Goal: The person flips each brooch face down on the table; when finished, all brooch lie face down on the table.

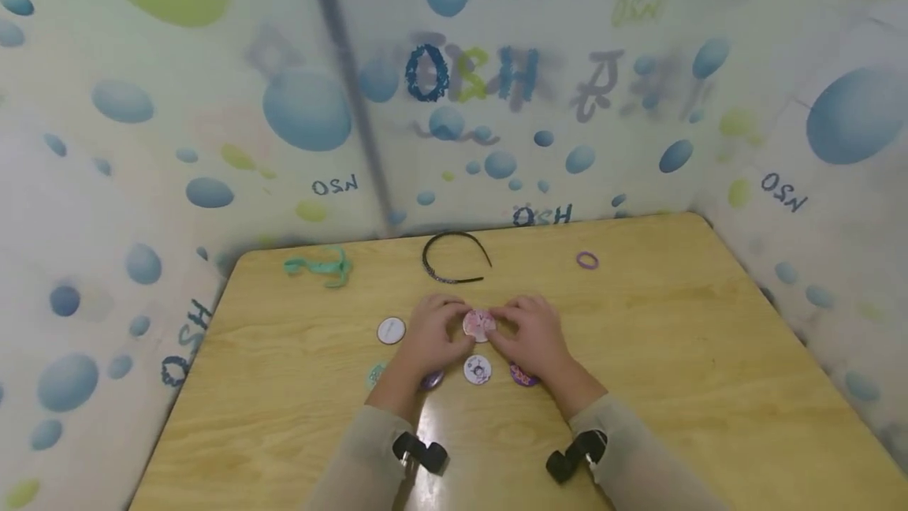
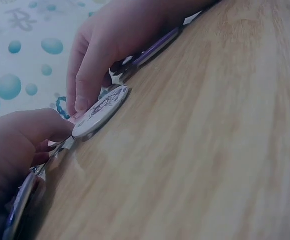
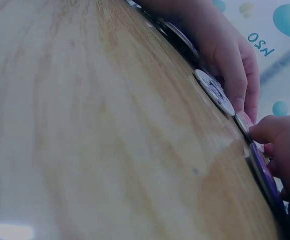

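Observation:
In the head view, a pink round badge (image 1: 478, 325) lies mid-table between both hands. The left hand (image 1: 434, 335) pinches its left edge with thumb and fingers, while the right hand (image 1: 534, 335) pinches the right edge. Just nearer stands a white round badge with a cartoon drawing (image 1: 478, 370), also seen in the left wrist view as a thick disc (image 2: 100, 112). Under the left forearm a dark purple badge (image 1: 431, 380) is partly covered. A purple patterned badge (image 1: 523, 375) is half hidden by the right wrist.
Left of the hands are a white badge with a dark rim (image 1: 391, 330) and a partly hidden green badge (image 1: 376, 374). Farther back lie a teal item with thin arms (image 1: 326, 267), a black headband (image 1: 426, 259) and a purple ring-shaped band (image 1: 579, 262). Patterned walls border the wooden table (image 1: 681, 337).

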The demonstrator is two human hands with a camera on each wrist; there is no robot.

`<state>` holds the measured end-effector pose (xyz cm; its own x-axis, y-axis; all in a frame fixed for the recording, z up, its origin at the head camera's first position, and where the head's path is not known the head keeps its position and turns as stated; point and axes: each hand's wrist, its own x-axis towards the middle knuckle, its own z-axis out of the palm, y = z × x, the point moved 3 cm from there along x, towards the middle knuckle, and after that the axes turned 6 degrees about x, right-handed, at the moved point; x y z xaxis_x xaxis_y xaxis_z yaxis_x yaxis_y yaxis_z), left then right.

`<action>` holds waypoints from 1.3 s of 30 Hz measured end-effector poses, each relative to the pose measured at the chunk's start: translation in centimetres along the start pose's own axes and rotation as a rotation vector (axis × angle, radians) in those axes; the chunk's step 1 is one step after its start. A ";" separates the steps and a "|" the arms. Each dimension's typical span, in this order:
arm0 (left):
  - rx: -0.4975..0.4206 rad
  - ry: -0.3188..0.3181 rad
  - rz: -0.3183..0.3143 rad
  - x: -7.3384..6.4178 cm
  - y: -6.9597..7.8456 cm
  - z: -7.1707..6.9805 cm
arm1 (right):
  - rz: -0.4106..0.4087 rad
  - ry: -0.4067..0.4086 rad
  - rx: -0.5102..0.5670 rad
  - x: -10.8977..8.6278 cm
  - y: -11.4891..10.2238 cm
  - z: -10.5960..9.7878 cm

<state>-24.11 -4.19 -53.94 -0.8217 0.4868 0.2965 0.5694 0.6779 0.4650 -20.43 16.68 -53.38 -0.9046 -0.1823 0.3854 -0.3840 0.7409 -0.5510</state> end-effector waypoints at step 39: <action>-0.125 -0.016 -0.087 0.5 0.1 -0.4 | 0.099 -0.033 0.103 0.4 0.1 -0.3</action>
<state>-24.42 -4.11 -53.40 -0.8665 0.4389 0.2380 0.4880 0.6441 0.5891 -20.76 16.89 -53.08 -0.9439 -0.1338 0.3020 -0.3080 0.6866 -0.6586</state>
